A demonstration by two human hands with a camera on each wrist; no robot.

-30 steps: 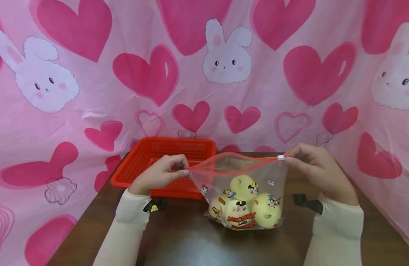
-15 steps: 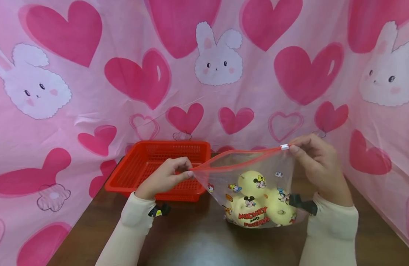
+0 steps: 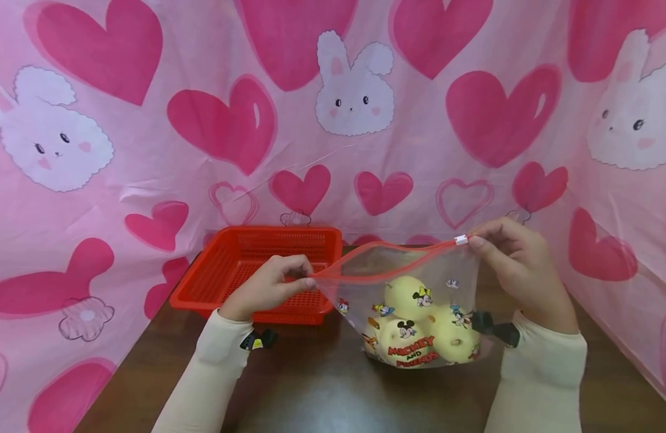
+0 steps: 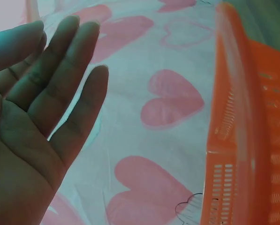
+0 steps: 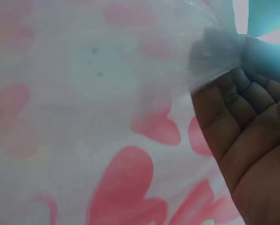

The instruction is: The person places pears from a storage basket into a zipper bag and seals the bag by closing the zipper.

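A clear slider zip bag (image 3: pixel 360 319) with a red zip edge and cartoon prints hangs between my two hands. Several round, pale yellow fruits (image 3: pixel 406 297) lie in its lower part. My left hand (image 3: pixel 270 285) pinches the left end of the zip edge between thumb and fingers. At the opposite corner, my right hand (image 3: pixel 519 264) pinches the edge beside the white slider (image 3: pixel 461 240). The mouth gapes between them. In the right wrist view, film of the bag (image 5: pixel 215 56) covers the fingertips. The left wrist view shows the left hand (image 4: pixel 41 93) without the bag.
A red plastic basket (image 3: pixel 203 288) with slotted walls stands behind my left hand, at the back left of the brown table (image 3: pixel 311 391). Pink cloth (image 3: pixel 409 144) printed with hearts and rabbits hangs behind and at both sides.
Compared with a second ago, the bag and my right hand have shifted right, and the right corner is raised, so the zip edge slopes more. Over the last half second little has moved.
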